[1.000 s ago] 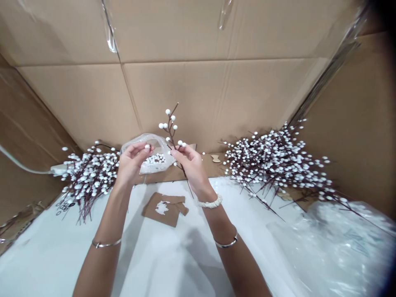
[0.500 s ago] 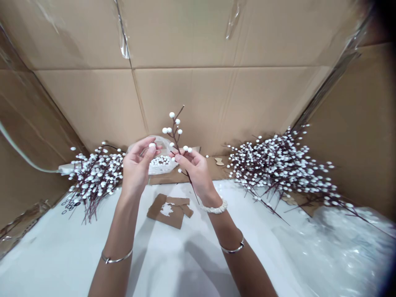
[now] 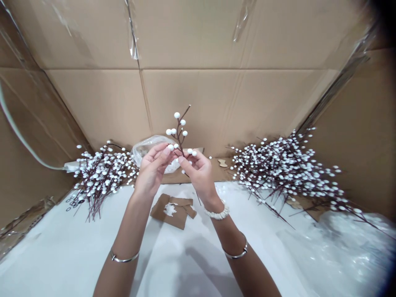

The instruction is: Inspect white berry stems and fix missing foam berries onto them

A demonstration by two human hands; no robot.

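An artificial berry stem (image 3: 179, 136), brown with several white round berries, stands upright between my hands. My right hand (image 3: 198, 171) is closed around its lower part, and the thin stalk end pokes out below the palm. Close beside the stem, my left hand (image 3: 152, 169) pinches a white berry (image 3: 170, 147) between thumb and fingers. Whether that berry touches a twig I cannot tell. Behind the hands lies a clear plastic bag (image 3: 145, 144) with loose white berries, now mostly hidden by my left hand.
Piles of white-berried stems lie at the left (image 3: 100, 169) and at the right (image 3: 278, 169). A torn cardboard piece (image 3: 163, 212) with a white patch rests on the white table (image 3: 71, 251). Clear plastic wrap (image 3: 343, 251) covers the right front. Cardboard walls (image 3: 198, 95) enclose the back and sides.
My left hand has moved right, bringing its white berry up to the stem. My right hand still holds the stem in nearly the same pose. The whole view has shifted slightly.
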